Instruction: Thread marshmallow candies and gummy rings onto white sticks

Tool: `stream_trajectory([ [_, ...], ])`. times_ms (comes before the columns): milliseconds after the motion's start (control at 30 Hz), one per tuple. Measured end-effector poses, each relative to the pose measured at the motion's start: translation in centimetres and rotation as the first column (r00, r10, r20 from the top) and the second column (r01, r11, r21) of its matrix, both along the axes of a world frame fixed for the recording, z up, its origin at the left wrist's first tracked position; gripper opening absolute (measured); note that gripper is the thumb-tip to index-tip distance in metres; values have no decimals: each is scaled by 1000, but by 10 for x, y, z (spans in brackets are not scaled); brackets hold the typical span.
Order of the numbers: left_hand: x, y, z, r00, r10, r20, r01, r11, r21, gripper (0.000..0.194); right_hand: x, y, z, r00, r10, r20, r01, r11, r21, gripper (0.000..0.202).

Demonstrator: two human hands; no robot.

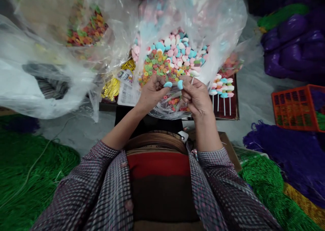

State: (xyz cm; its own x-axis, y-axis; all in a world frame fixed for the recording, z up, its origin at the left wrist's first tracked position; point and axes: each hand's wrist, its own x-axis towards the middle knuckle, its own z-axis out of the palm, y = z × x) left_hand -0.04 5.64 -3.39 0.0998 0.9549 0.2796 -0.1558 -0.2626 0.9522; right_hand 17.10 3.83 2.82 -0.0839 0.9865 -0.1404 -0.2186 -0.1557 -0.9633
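My left hand (154, 88) pinches a light blue marshmallow (167, 84) between thumb and fingertips. Just across from it, my right hand (195, 93) is closed on a white stick (192, 80), with another blue marshmallow (180, 85) at its fingertips. Whether the stick pierces that piece is hidden by the fingers. Both hands are close together over an opened clear plastic bag (162, 114). Inside it lie small coloured candy rings (156, 66) and, behind them, a heap of pink, white and blue marshmallows (177, 49). Finished-looking marshmallow skewers (223, 87) lie to the right of my right hand.
A large clear bag of candy rings (88, 31) stands at the left. Gold twist ties (111, 88) lie beside the bags on the dark table (232, 107). Rightward are an orange crate (291, 105), purple bundles (286, 44) and green cord (261, 176); more green strands (33, 166) lie left.
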Motion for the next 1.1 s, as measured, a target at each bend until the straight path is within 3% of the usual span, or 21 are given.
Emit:
stream_trajectory([
  [133, 4, -4, -1, 989, 90, -118, -91, 996, 3, 31, -12, -5, -8, 973, -135, 186, 106, 982, 157, 41],
  [267, 6, -9, 0, 992, 46, -114, -50, 998, -35, 24, -21, -4, -18, 932, -194, 307, 114, 958, 262, 46],
  [500, -1, -14, 10, 997, -66, -26, 61, 984, -169, 19, -18, -7, -12, 969, -16, 246, -10, 995, 102, 57],
  [600, -3, -15, 17, 996, -91, 5, 90, 969, -232, 17, -19, -9, -11, 971, -54, 234, 27, 993, 115, 58],
  [833, -7, -15, 26, 986, -149, -72, 128, 963, -238, 37, -15, -8, -20, 912, -141, 385, 57, 974, 221, 51],
  [967, -7, -14, 24, 985, -145, -91, 117, 959, -260, 26, -15, -8, -21, 914, -142, 379, 57, 973, 225, 52],
  [1100, -6, -11, 22, 988, -132, -80, 102, 947, -306, 16, -14, -11, -15, 951, -72, 301, 29, 989, 145, 46],
])
